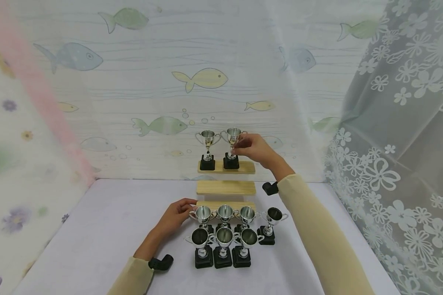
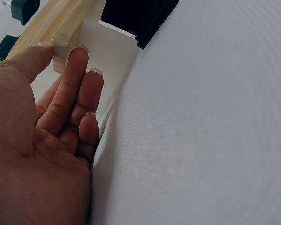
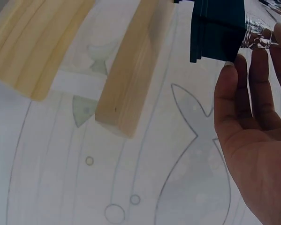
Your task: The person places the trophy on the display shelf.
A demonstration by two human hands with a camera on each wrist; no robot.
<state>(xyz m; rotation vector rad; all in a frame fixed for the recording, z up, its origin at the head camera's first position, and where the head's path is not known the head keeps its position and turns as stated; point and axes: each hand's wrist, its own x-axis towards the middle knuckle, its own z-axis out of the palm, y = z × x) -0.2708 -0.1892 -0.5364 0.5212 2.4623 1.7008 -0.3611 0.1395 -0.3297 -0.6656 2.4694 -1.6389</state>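
Note:
My right hand (image 1: pixel 258 149) grips a small silver trophy cup (image 1: pixel 233 135) by its stem. The cup's black base (image 3: pixel 220 30) is upright, close over the right half of the top wooden shelf (image 1: pixel 248 168). To its left, another trophy (image 1: pixel 207 139) stands on that same shelf. Lower down, my left hand (image 1: pixel 175 215) holds the left end of the bottom shelf (image 1: pixel 227 204). The left wrist view shows the thumb and index finger pinching the corner of the board (image 2: pixel 60 40), with the other fingers curled beneath.
Several silver trophies with black bases, such as this front one (image 1: pixel 223 241), stand in two rows before the stand. One trophy (image 1: pixel 267 223) sits apart at their right. The middle shelf (image 1: pixel 226 187) is bare wood. A fish-print curtain (image 1: pixel 214 49) hangs behind the white table (image 1: pixel 125 213).

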